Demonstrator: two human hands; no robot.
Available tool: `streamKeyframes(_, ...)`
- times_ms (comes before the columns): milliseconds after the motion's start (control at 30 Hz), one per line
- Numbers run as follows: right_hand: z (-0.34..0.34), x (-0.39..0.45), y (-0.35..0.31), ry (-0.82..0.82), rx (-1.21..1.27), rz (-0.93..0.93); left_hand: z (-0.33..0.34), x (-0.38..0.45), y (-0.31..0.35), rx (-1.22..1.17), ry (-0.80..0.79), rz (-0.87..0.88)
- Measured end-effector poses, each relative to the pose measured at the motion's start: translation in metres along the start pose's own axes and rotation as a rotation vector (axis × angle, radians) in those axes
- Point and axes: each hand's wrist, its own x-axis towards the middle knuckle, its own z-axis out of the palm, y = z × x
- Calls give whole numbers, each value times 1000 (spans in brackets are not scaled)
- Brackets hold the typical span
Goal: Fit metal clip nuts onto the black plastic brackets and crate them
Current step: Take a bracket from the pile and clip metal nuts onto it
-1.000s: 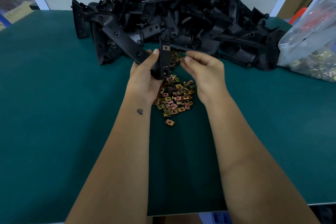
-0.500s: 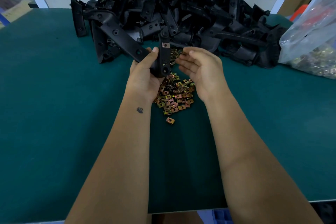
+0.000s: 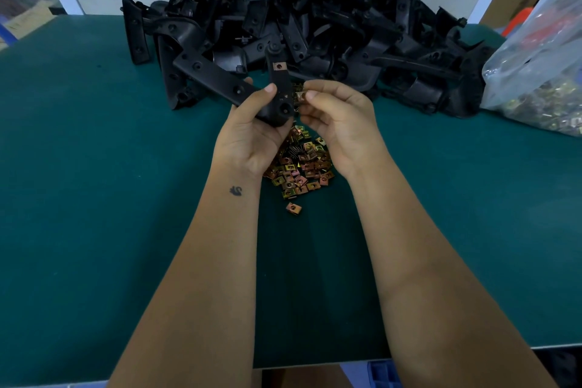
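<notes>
Behind, bracket heap (image 3: pixel 315 25); bagged nuts (image 3: pixel 541 79) rightward.

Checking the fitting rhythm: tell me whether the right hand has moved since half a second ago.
Yes. The right hand has closed in toward the held bracket, its fingers now pinching a clip nut beside it.

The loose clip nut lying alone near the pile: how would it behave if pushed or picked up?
The lone clip nut looks flat and squarish, so it would likely slide, not roll. Small thin folded metal: probably light, stiff, and fiddly to pinch off the green mat.

Dim, even light, soft shadows, wide-angle edge warp, slight blur
</notes>
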Motion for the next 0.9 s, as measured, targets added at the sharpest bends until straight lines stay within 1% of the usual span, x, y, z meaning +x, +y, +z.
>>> streamKeyframes(167, 2, 0, 0, -8, 52, 14, -1, 1, 0, 26, -53, 0)
streamKeyframes(300, 4, 0, 1, -25, 75, 27, -1, 3, -1, -2, -70, 1)
streamKeyframes(600, 4, 0, 3, -53, 106, 41, -1, 4, -3, -11, -58, 14)
streamKeyframes(767, 2, 1, 2, -20, 88, 57, 2, 4, -3, 103, -38, 27)
streamKeyframes(900, 0, 1, 2, 7, 114, 82, 2, 3, -4, 185, -49, -6)
